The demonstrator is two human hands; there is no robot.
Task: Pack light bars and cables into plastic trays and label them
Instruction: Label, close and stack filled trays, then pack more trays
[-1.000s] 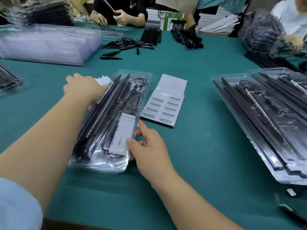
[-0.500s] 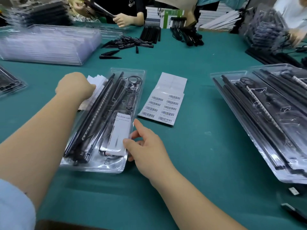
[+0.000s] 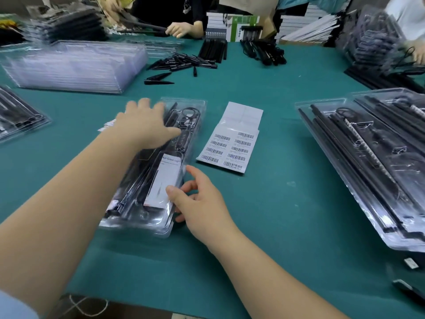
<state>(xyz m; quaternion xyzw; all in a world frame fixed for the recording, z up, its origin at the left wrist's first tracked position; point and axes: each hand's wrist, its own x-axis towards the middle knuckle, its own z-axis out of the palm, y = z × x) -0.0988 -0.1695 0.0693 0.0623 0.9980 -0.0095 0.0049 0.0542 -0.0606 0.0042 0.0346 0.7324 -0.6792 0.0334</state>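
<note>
Packed plastic tray (image 3: 161,217) lies mid-desk (image 3: 264,226) beside barcode label sheet (image 3: 232,143). Left hand (image 3: 145,125) flat, fingers spread, over tray's far half, apparently pressing. Right hand (image 3: 197,201) pinches tray's near right edge.

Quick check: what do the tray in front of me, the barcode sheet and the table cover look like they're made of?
Tray: thin clear plastic, glossy; contents show through and it throws glare. Barcode sheet: white paper, probably peel-off labels on backing, with blank squares at the top. Table cover: teal, matte, likely felt or cloth; no shine.
</note>
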